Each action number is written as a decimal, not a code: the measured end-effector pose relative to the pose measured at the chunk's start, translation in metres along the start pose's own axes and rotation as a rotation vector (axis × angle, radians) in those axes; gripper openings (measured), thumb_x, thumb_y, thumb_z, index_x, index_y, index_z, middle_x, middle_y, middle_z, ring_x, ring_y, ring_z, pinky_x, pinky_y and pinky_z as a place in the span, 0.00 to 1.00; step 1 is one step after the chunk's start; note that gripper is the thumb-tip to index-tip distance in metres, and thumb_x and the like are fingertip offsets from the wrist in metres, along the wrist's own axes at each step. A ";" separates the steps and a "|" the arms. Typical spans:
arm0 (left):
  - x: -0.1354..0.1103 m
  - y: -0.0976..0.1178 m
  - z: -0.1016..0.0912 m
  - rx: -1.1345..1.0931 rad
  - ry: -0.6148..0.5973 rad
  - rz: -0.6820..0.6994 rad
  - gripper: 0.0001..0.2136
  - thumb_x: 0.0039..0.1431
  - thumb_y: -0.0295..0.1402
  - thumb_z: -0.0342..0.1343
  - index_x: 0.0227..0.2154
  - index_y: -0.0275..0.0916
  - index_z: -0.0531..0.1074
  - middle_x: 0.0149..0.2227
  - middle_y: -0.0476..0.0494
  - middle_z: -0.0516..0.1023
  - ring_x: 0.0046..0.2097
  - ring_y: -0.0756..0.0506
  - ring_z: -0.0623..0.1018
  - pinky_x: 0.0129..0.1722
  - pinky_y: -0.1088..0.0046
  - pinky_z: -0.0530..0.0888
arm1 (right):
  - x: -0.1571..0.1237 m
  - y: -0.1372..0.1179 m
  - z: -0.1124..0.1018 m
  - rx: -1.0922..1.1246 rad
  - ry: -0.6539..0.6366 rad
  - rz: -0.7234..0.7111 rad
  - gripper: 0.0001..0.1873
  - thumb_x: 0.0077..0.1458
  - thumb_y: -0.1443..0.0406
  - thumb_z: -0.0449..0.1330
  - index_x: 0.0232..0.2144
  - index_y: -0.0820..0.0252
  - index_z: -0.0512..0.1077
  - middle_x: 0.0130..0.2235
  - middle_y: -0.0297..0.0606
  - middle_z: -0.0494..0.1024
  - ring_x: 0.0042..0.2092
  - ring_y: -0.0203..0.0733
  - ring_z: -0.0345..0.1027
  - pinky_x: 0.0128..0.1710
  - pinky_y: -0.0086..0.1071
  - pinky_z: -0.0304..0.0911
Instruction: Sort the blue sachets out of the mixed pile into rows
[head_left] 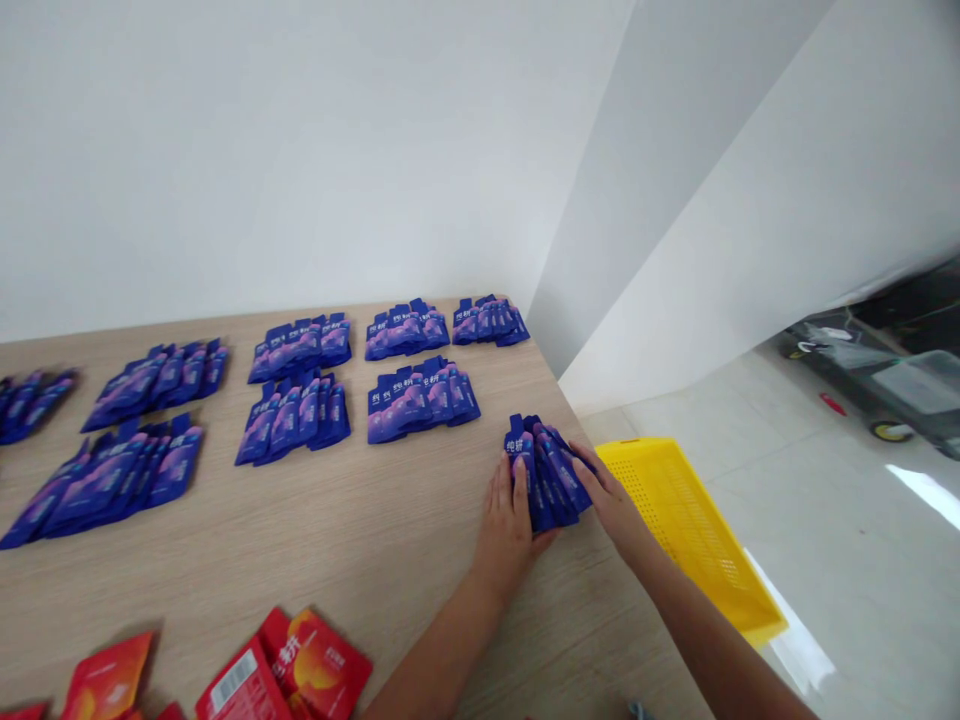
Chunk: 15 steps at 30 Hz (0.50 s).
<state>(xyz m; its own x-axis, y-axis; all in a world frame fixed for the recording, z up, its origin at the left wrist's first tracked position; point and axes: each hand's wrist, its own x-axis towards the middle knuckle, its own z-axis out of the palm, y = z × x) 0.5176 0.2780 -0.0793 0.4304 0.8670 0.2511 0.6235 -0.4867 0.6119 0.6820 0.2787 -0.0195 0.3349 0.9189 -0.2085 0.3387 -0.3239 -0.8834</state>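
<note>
A fanned bundle of blue pouches (551, 480) lies on the wooden table (315, 540) near its right edge. My left hand (511, 505) grips the bundle's left side, its fingertips on the front pouch and its thumb along the near edge. On the opposite side, my right hand (606, 492) holds the outer pouches, with fingers over their upper right part. Both hands partly cover the bundle, so some pouch edges are hidden.
More blue pouches (421, 400) lie in fanned groups across the table. Red pouches (307, 660) are scattered at the near left. A yellow basket (694, 530) stands beyond the table's right edge. A wheeled cart (892, 375) is on the floor at far right; a wall (300, 150) backs the table.
</note>
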 end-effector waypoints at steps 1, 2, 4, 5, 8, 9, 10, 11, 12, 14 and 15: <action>0.001 0.001 0.001 0.005 0.007 -0.009 0.49 0.55 0.43 0.59 0.65 0.37 0.28 0.65 0.20 0.49 0.66 0.30 0.52 0.57 0.45 0.64 | -0.006 0.004 0.003 0.027 0.049 0.010 0.31 0.55 0.46 0.51 0.55 0.55 0.66 0.59 0.42 0.67 0.62 0.46 0.57 0.63 0.45 0.49; 0.003 0.002 0.003 0.010 0.017 -0.016 0.50 0.54 0.42 0.60 0.65 0.36 0.27 0.65 0.19 0.49 0.66 0.30 0.52 0.57 0.44 0.64 | -0.011 0.007 0.007 0.051 0.092 0.017 0.32 0.56 0.46 0.49 0.56 0.55 0.65 0.61 0.42 0.65 0.63 0.45 0.55 0.64 0.44 0.47; 0.010 0.002 0.008 0.015 0.033 -0.028 0.51 0.53 0.41 0.61 0.65 0.37 0.27 0.65 0.20 0.49 0.66 0.30 0.52 0.57 0.45 0.64 | -0.016 0.011 0.015 0.110 0.159 0.035 0.33 0.57 0.46 0.47 0.58 0.56 0.62 0.63 0.41 0.61 0.64 0.43 0.51 0.64 0.42 0.45; 0.015 0.001 0.011 0.016 0.036 -0.030 0.51 0.53 0.41 0.61 0.65 0.37 0.27 0.66 0.20 0.48 0.66 0.30 0.52 0.57 0.45 0.64 | -0.015 0.012 0.018 0.143 0.182 0.041 0.34 0.57 0.46 0.47 0.59 0.57 0.61 0.64 0.41 0.59 0.65 0.43 0.50 0.65 0.41 0.45; 0.037 -0.008 0.019 0.024 0.042 -0.016 0.50 0.53 0.40 0.61 0.65 0.37 0.28 0.65 0.19 0.48 0.66 0.29 0.53 0.56 0.45 0.65 | 0.004 0.013 0.025 0.239 0.207 0.033 0.36 0.57 0.45 0.45 0.59 0.60 0.60 0.64 0.43 0.59 0.64 0.42 0.51 0.64 0.38 0.45; 0.046 -0.013 0.021 0.027 0.047 -0.008 0.49 0.54 0.40 0.61 0.65 0.36 0.28 0.65 0.18 0.48 0.66 0.29 0.53 0.56 0.44 0.64 | 0.015 0.012 0.026 0.262 0.207 0.024 0.36 0.57 0.45 0.45 0.59 0.61 0.61 0.63 0.43 0.60 0.64 0.42 0.52 0.64 0.38 0.45; 0.056 -0.017 0.024 0.030 0.054 0.000 0.49 0.55 0.40 0.60 0.65 0.35 0.28 0.65 0.17 0.48 0.66 0.28 0.53 0.57 0.44 0.64 | 0.026 0.012 0.027 0.278 0.212 0.016 0.36 0.57 0.45 0.44 0.59 0.61 0.61 0.63 0.44 0.62 0.63 0.43 0.54 0.64 0.39 0.46; 0.066 -0.021 0.026 0.030 0.061 0.007 0.48 0.55 0.39 0.59 0.65 0.35 0.28 0.65 0.17 0.48 0.66 0.28 0.52 0.57 0.44 0.64 | 0.039 0.012 0.028 0.287 0.219 0.008 0.35 0.57 0.45 0.44 0.58 0.61 0.61 0.62 0.44 0.63 0.62 0.43 0.55 0.63 0.40 0.47; 0.076 -0.025 0.027 0.030 0.068 0.011 0.47 0.56 0.39 0.58 0.65 0.35 0.28 0.65 0.16 0.47 0.66 0.28 0.52 0.57 0.44 0.64 | 0.052 0.011 0.029 0.289 0.230 0.001 0.35 0.57 0.46 0.43 0.58 0.61 0.62 0.61 0.44 0.65 0.61 0.44 0.56 0.62 0.41 0.48; 0.095 -0.033 0.029 0.030 0.084 0.011 0.44 0.58 0.39 0.56 0.65 0.35 0.29 0.65 0.17 0.46 0.66 0.29 0.50 0.57 0.43 0.63 | 0.077 0.009 0.032 0.280 0.251 -0.012 0.34 0.57 0.46 0.43 0.57 0.61 0.63 0.59 0.44 0.67 0.60 0.44 0.58 0.61 0.42 0.50; 0.104 -0.036 0.029 0.031 0.093 0.006 0.43 0.59 0.39 0.55 0.65 0.35 0.30 0.65 0.17 0.46 0.67 0.29 0.50 0.58 0.43 0.62 | 0.088 0.008 0.033 0.275 0.253 -0.025 0.34 0.57 0.46 0.43 0.56 0.62 0.64 0.59 0.45 0.67 0.60 0.44 0.58 0.61 0.42 0.50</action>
<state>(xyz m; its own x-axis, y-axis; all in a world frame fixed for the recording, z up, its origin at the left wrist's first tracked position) 0.5590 0.3821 -0.0972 0.3732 0.8693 0.3242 0.6415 -0.4942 0.5868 0.6854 0.3639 -0.0591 0.5477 0.8300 -0.1055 0.1122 -0.1978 -0.9738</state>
